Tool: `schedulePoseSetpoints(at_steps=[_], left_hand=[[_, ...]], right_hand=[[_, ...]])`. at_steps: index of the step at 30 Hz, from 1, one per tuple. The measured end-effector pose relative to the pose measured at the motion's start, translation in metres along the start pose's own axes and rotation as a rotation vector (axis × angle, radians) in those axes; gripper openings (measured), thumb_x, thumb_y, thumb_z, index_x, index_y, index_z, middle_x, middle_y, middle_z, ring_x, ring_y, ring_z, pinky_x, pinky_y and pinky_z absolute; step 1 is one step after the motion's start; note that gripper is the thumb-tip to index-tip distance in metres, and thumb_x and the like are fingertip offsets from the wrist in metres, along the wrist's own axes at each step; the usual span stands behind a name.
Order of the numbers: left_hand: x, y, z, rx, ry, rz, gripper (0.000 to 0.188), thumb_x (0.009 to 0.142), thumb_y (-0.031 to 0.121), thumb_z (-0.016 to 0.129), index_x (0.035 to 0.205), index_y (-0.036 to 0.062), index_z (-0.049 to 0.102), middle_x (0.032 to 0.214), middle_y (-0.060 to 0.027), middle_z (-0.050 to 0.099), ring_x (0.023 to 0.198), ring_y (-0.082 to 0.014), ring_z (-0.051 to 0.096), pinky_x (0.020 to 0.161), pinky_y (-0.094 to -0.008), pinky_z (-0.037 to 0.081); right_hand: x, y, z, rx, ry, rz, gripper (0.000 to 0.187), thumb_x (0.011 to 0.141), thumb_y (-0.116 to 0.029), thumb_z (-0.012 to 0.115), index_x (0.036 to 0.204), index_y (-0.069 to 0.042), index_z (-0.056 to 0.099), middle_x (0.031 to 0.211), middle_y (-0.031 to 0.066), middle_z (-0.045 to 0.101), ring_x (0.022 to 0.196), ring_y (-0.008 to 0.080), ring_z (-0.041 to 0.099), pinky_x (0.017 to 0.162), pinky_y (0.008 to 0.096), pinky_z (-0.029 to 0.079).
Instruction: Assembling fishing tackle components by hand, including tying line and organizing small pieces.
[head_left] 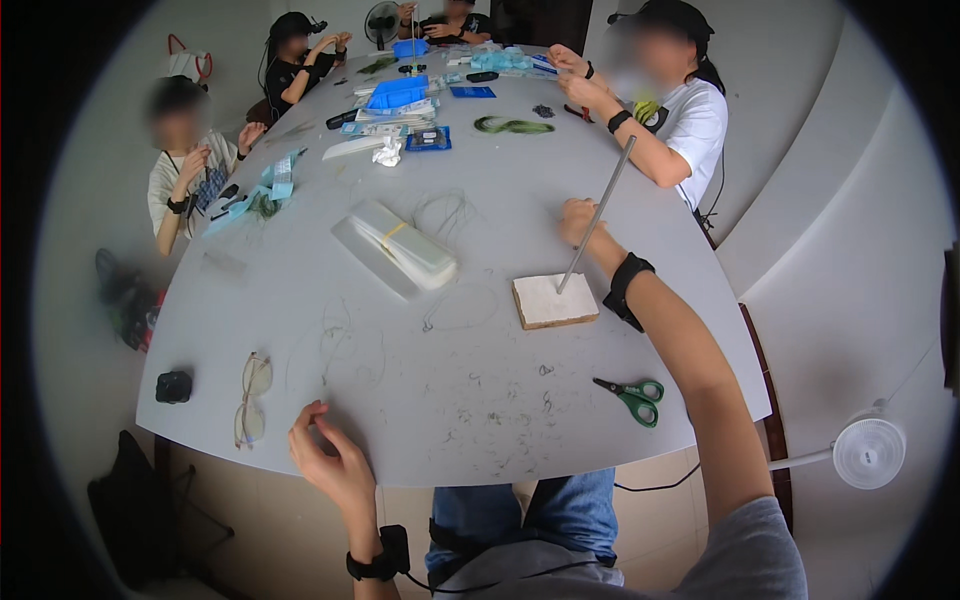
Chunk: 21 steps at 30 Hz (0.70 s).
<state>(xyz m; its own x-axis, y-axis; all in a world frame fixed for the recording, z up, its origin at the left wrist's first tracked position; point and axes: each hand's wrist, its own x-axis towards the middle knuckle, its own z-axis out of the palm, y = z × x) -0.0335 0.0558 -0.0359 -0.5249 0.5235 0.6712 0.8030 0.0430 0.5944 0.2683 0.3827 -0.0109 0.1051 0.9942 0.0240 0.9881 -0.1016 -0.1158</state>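
Note:
My right hand [578, 218] reaches over the table past a small block with a white top [540, 298]. Its fingers are curled in, and whatever they may hold is hidden. A thin metal rod [610, 180] stands tilted on the block, passing in front of the hand; I cannot tell whether they touch. My left hand [328, 455] is at the near table edge, fingers loosely bent and apart, nothing visible in it. Green-handled scissors [640, 402] lie right of scattered dark thread-like scraps [495, 418]. Left of my left hand lie clear-framed glasses [252, 400].
A banded stack of clear plastic sleeves [405, 245] lies mid-table. A small black device [174, 387] sits at left. Farther off are crumpled white tissue [387, 151], a green strand bundle [515, 126] and blue trays [398, 93]. Several people work around the table; a white fan [868, 450] stands at right.

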Motion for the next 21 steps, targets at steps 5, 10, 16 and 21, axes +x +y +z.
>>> schedulePoseSetpoints(at_steps=[5, 10, 16, 21], left_hand=[[0.002, 0.01, -0.001, -0.024, -0.022, -0.064, 0.013, 0.087, 0.001, 0.049, 0.096, 0.003, 0.058, 0.092, -0.0039, 0.061, 0.084, -0.0217, 0.053, 0.067, -0.0299, 0.039], [0.001, 0.007, -0.001, -0.014, -0.05, -0.106, 0.013, 0.086, 0.001, 0.049, 0.096, 0.0036, 0.058, 0.092, -0.0029, 0.061, 0.084, -0.0218, 0.053, 0.067, -0.03, 0.039], [0.001, 0.009, -0.002, -0.01, -0.035, -0.03, 0.012, 0.087, 0.001, 0.048, 0.095, 0.0021, 0.057, 0.092, -0.0065, 0.06, 0.087, -0.0236, 0.055, 0.074, -0.0317, 0.04], [-0.002, 0.002, 0.0, -0.017, 0.009, -0.018, 0.013, 0.086, 0.002, 0.049, 0.096, 0.0033, 0.058, 0.091, -0.005, 0.061, 0.083, -0.0249, 0.053, 0.076, -0.0326, 0.039]], right_hand=[[0.001, 0.006, -0.004, -0.055, -0.082, -0.053, 0.041, 0.079, -0.018, 0.053, 0.113, 0.006, 0.054, 0.119, 0.0259, 0.052, 0.116, 0.0388, 0.047, 0.088, 0.0472, 0.046], [-0.01, 0.01, -0.037, -0.098, -0.225, -0.182, 0.033, 0.08, -0.015, 0.05, 0.102, 0.006, 0.058, 0.103, 0.0239, 0.06, 0.1, 0.0342, 0.058, 0.083, 0.0386, 0.048], [-0.022, 0.06, -0.069, 0.542, -0.018, -0.13, 0.027, 0.078, -0.01, 0.05, 0.098, 0.006, 0.058, 0.097, 0.0189, 0.062, 0.09, 0.026, 0.059, 0.075, 0.0329, 0.047], [-0.093, 0.079, -0.137, 0.631, 0.175, -0.247, 0.024, 0.084, -0.011, 0.05, 0.1, 0.004, 0.057, 0.093, 0.0119, 0.06, 0.087, 0.0194, 0.056, 0.075, 0.03, 0.044]])
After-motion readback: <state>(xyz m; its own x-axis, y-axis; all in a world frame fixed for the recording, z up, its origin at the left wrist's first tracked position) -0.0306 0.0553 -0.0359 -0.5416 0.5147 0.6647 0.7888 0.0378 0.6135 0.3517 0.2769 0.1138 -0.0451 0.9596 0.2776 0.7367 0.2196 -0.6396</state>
